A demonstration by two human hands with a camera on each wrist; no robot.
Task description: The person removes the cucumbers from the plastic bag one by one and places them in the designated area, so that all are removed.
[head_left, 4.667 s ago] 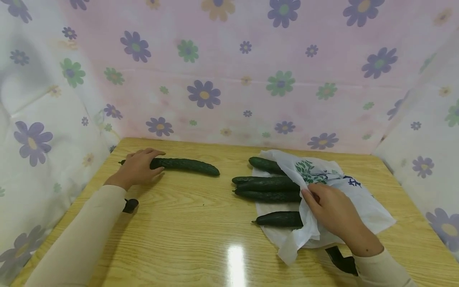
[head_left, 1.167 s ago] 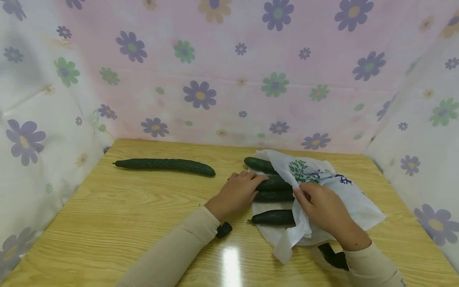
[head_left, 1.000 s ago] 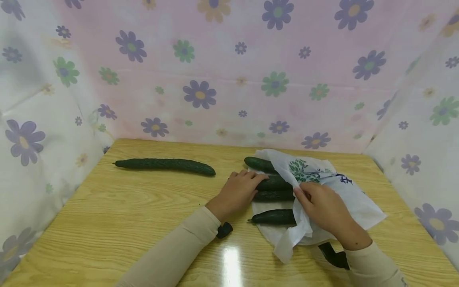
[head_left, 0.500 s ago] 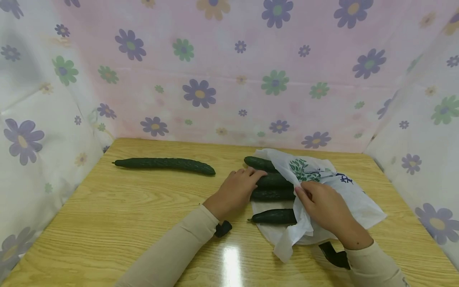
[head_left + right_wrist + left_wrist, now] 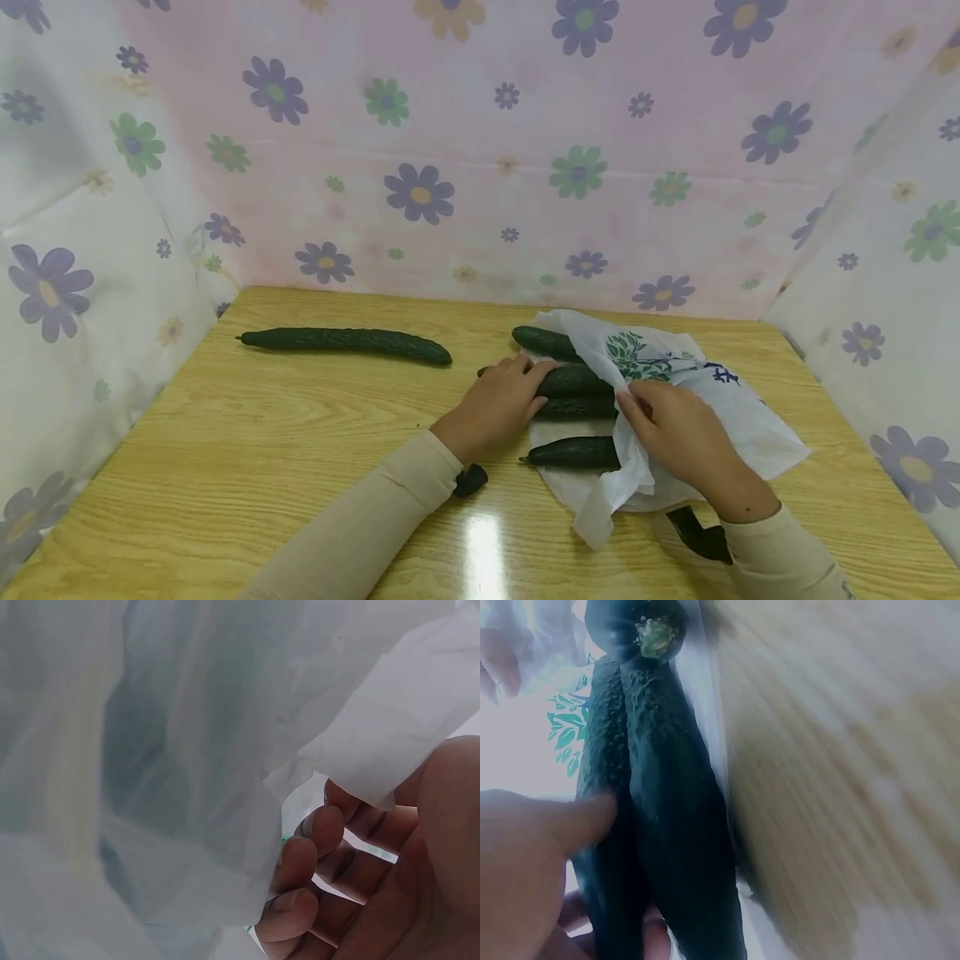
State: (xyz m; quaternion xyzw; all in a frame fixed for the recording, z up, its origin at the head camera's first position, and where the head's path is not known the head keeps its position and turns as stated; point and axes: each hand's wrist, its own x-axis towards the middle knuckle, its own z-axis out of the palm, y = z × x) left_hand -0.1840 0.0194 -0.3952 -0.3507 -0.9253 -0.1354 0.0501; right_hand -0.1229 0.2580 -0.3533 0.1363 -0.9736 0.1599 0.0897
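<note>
Green, bumpy-skinned cucumber (image 5: 575,381) lies at the mouth of a white plastic bag (image 5: 735,429), one end hidden beneath the bag's upper layer. Left hand (image 5: 495,398) wraps it, thumb to one side, fingers curled round the other in the left wrist view. Neighbouring cucumber (image 5: 577,409) sits close alongside; cannot tell whether the fingertips press that one too. A green tip (image 5: 482,371) pokes out beyond the hand, owner unclear. Right hand (image 5: 671,425) pinches the bag's edge between thumb and curled fingers, propping the mouth up. Risks, as judged: the neighbour could be dragged along or set rolling, being so close; the thin plastic could slip from a loose pinch and drop over the cucumbers, or snag on rough skin; too hard a tug could tear the edge or shift the whole bag. Farther out, a far cucumber (image 5: 542,342) and a near cucumber (image 5: 573,453) also show at the mouth. A loose cucumber (image 5: 345,342) lies well apart, leftward on the wood-grain table (image 5: 262,467); floral cloth (image 5: 480,275) hangs behind.
</note>
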